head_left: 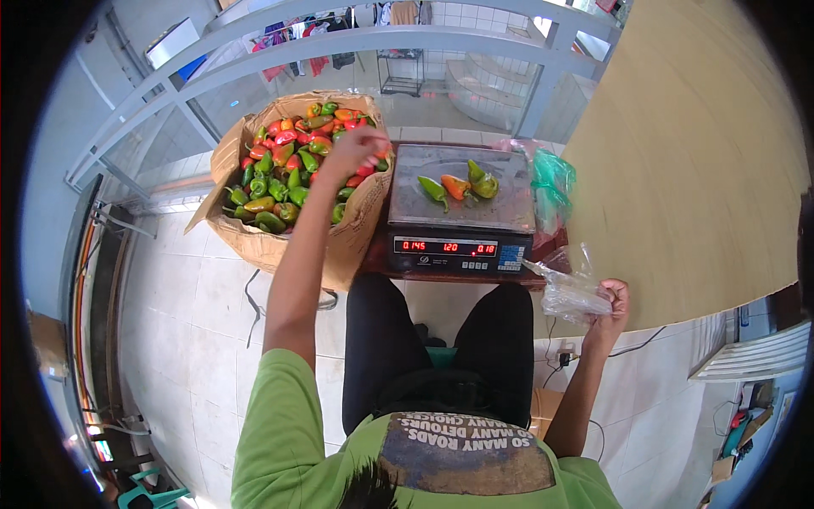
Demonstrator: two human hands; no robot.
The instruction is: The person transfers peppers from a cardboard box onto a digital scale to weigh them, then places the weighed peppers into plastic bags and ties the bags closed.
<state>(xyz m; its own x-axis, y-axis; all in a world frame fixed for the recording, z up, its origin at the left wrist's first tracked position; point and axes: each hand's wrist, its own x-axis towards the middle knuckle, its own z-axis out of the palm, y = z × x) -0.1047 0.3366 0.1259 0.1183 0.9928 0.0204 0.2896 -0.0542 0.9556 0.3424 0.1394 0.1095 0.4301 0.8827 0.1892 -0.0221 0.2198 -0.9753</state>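
My left hand [354, 154] is above the right side of a large cardboard box [305, 250] filled with red, green and orange peppers [280, 182]. Its fingers are curled in; what they hold, if anything, I cannot make out. Right of the box stands a digital scale [458, 248] with a lit red display. On its metal pan [411, 204] lie a slim green pepper [433, 189], an orange pepper [455, 186] and green peppers [483, 181] close together. Beyond the scale's front right corner, my right hand [612, 304] grips a crumpled clear plastic bag [572, 293].
The scale rests on a dark red table [551, 240]. Green and pink plastic bags [553, 182] lie at its right edge. A large tan board [678, 170] fills the right side. Grey railing [365, 38] runs behind; a cable [640, 341] trails over the tiled floor.
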